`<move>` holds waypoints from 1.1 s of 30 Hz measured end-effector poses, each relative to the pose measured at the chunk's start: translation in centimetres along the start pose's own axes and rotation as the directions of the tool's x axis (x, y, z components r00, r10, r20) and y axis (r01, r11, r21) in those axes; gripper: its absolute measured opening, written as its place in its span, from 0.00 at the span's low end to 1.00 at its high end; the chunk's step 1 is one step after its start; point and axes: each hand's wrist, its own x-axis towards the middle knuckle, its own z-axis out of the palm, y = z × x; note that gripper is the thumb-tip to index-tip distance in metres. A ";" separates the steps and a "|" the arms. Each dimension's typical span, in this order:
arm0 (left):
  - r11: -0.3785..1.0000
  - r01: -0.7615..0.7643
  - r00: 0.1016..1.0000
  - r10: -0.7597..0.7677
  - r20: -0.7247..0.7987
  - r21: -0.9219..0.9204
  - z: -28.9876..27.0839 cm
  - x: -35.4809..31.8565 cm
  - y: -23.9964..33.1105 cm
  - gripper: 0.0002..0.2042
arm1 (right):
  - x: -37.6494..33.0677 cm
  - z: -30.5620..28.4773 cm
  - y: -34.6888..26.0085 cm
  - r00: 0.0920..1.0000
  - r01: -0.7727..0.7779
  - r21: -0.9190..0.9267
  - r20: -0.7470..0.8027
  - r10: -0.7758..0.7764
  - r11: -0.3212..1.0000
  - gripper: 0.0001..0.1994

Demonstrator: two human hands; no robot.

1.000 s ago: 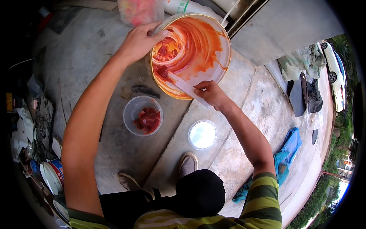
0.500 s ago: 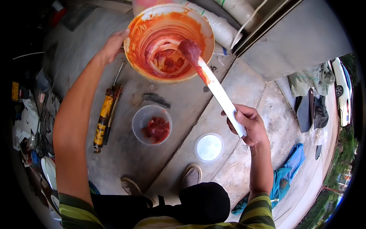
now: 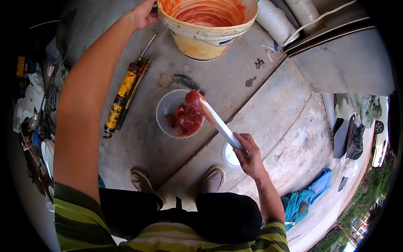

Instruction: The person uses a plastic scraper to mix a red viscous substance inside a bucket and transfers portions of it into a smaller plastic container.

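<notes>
So there's a big cream bucket point(image 3: 208, 29) smeared inside with red-orange grease sitting on the concrete floor point(image 3: 260, 122), and the left hand point(image 3: 144, 14) has its fingers curled round the rim on the near-left side. Below it lies a grimy yellow grease gun point(image 3: 122, 97), then a clear plastic tub point(image 3: 178, 113) with red grease in it. The right hand point(image 3: 248, 155) is wrapped tight around a white spatula point(image 3: 220, 124), its loaded red tip hanging right over that tub, a small white lid point(image 3: 230, 156) just beside the knuckles

Bucket point(image 3: 208, 31) farthest, tub point(image 3: 178, 113) nearer — grease gun point(image 3: 124, 94) left of tub, lid point(image 3: 231, 155) right.
</notes>
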 end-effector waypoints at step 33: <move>0.985 0.171 0.985 -0.171 -0.016 -0.011 -0.4 -26.8 -28.8 0.17 | 0.1 4.8 6.7 0.792 0.513 -0.775 0.263 -0.550 0.368 0.25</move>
